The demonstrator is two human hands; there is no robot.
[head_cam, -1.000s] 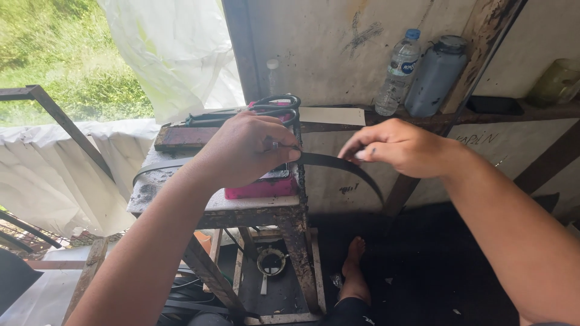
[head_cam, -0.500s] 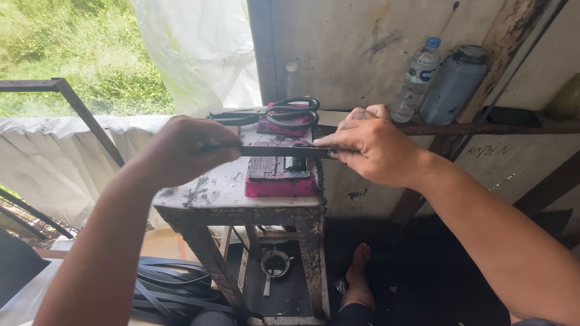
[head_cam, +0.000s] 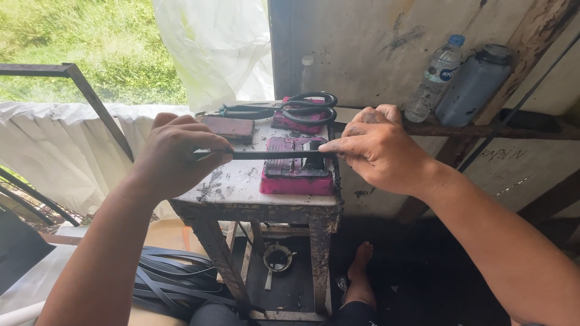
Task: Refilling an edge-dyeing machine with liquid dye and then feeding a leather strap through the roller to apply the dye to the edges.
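A thin black strip [head_cam: 275, 155] is stretched level between my two hands, just above a small dirty work table [head_cam: 241, 187]. My left hand [head_cam: 175, 154] pinches its left end over the table's left part. My right hand [head_cam: 377, 148] pinches the right end, fingertips beside a pink block-shaped tool [head_cam: 297, 172] that sits on the table. The strip passes over the top of that pink tool. Large black-handled scissors [head_cam: 302, 108] lie at the table's back edge, on another pink item.
A brown flat block [head_cam: 228, 128] lies at the back left of the table. A clear water bottle [head_cam: 436, 78] and a dark grey flask [head_cam: 474, 84] stand on a wall ledge at right. Black strips [head_cam: 175, 284] are piled on the floor, beside my bare foot [head_cam: 361, 271].
Both hands have come apart and drawn the black strip straight across the table; a second ago it curved down from my right hand. The view has shifted slightly to the left.
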